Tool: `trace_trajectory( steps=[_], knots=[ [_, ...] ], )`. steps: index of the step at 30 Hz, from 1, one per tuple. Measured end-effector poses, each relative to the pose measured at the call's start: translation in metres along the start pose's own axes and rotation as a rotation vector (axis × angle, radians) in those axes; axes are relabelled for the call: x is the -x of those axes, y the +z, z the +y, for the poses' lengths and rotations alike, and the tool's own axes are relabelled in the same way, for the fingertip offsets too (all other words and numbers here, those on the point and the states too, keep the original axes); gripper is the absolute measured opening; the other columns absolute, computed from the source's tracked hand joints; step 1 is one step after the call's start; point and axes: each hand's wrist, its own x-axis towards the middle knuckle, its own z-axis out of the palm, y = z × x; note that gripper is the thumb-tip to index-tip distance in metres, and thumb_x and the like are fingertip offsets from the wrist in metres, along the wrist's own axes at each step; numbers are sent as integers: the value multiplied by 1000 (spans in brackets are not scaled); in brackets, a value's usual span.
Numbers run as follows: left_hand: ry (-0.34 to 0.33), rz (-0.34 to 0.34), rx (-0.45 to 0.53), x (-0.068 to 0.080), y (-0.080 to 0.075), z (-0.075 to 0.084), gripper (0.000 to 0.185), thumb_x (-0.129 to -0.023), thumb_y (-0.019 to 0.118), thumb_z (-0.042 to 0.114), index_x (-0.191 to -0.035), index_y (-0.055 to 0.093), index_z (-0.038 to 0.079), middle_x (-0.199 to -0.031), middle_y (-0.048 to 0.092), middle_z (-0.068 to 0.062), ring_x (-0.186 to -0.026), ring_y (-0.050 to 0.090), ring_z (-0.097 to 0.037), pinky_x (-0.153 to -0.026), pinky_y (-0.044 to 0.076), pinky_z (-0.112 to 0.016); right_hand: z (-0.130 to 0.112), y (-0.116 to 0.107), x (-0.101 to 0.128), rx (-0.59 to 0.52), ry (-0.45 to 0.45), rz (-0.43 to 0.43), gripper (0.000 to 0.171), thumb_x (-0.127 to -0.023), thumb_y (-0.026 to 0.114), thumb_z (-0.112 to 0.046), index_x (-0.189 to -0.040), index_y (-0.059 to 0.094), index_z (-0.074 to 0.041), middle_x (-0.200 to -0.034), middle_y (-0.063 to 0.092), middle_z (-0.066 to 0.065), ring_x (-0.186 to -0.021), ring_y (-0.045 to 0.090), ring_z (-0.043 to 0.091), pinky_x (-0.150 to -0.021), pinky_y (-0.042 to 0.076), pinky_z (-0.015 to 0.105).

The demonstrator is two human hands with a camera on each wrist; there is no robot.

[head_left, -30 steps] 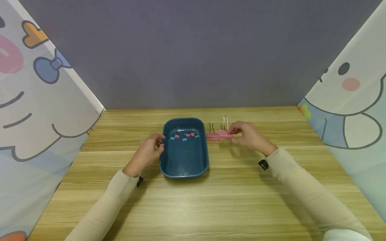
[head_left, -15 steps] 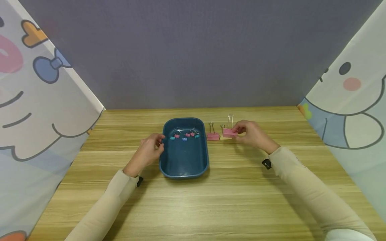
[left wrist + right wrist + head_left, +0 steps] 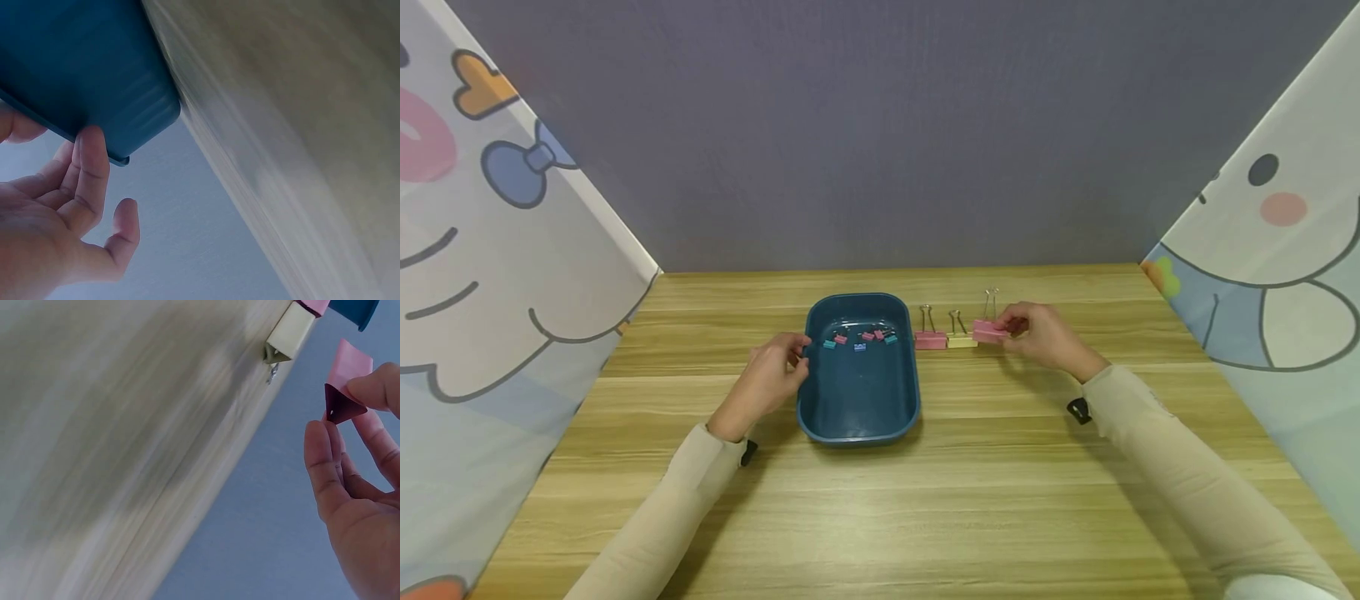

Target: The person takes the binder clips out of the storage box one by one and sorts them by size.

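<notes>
Held item: one large pink binder clip [image 3: 987, 332], wire handles raised, pinched in the fingers of the right hand [image 3: 1041, 336] and lifted off the desk [image 3: 940, 517]. It lay to the left of that hand, gripped near its right end; its long axis ran left to right, the right end slightly lower. The right hand was the nearer by far; the left was on the other side of the tray.

Row beside it: one large yellow clip [image 3: 962, 341], just left of the held one, and one standing pink clip [image 3: 931, 341] beyond, next to the tray. Both stood on the desk with handles up. Large clips, total: three (two pink, one yellow).

Container: one dark blue tray [image 3: 857, 439], long axis running away from the person. Contents, toward the far end: six small clips, being three pink [image 3: 841, 339], two teal [image 3: 891, 339], one blue [image 3: 860, 347].

Second hand: the left hand [image 3: 769, 371], bent fingers and thumb at the tray's left rim, lightly holding it; how firmly could not be told.

Surroundings: two pale sleeves [image 3: 700, 467]; one grey back wall [image 3: 895, 150]; two cartoon-printed side panels [image 3: 1285, 250].
</notes>
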Motion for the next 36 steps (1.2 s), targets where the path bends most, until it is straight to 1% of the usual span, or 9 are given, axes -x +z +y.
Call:
trace_trajectory(
  steps=[6, 11, 18, 27, 33, 36],
  knots=[
    [-12, 0, -2, 0, 0, -1, 29, -86, 60, 4, -114, 60, -4, -89, 61, -6, -82, 60, -20, -80, 29, -46, 11, -1, -1, 3, 11, -12, 16, -75, 72, 2, -90, 68, -4, -92, 64, 10, -80, 61, 23, -71, 50, 37],
    [-9, 5, -3, -1, 0, -2, 29, -87, 60, 4, -114, 60, -4, -88, 60, -6, -81, 61, -20, -80, 29, -46, 22, -3, -4, 8, 27, -45, 19, -76, 71, 3, -93, 67, -4, -95, 64, 10, -83, 60, 23, -73, 49, 38],
    [-3, 6, -1, 0, 0, -1, 29, -86, 60, 4, -114, 60, -5, -89, 61, -6, -82, 61, -20, -80, 30, -47, 31, -6, -7, 0, 61, -87, 20, -77, 70, 3, -96, 67, -5, -99, 62, 12, -86, 59, 24, -74, 48, 40],
    [-7, 7, -3, -1, -1, 0, 29, -86, 61, 4, -114, 60, -5, -90, 61, -7, -82, 61, -20, -79, 30, -46, 41, -2, -14, 29, 38, -113, 17, -75, 72, 2, -89, 68, -7, -89, 65, 6, -80, 60, 19, -71, 49, 35],
    [5, 12, 5, 0, 0, 0, 29, -86, 61, 3, -114, 60, -5, -90, 61, -8, -81, 61, -21, -78, 29, -46, 46, 1, -17, 29, 43, -124, 17, -75, 75, 1, -89, 68, -6, -87, 65, 6, -79, 61, 20, -69, 50, 33],
    [11, 15, 5, 0, 1, 0, 29, -86, 61, 3, -114, 61, -5, -90, 61, -8, -81, 62, -20, -79, 30, -47, 47, 3, -18, 23, 52, -132, 18, -74, 75, 2, -88, 68, -6, -87, 65, 6, -79, 61, 20, -70, 50, 33]
  ],
)
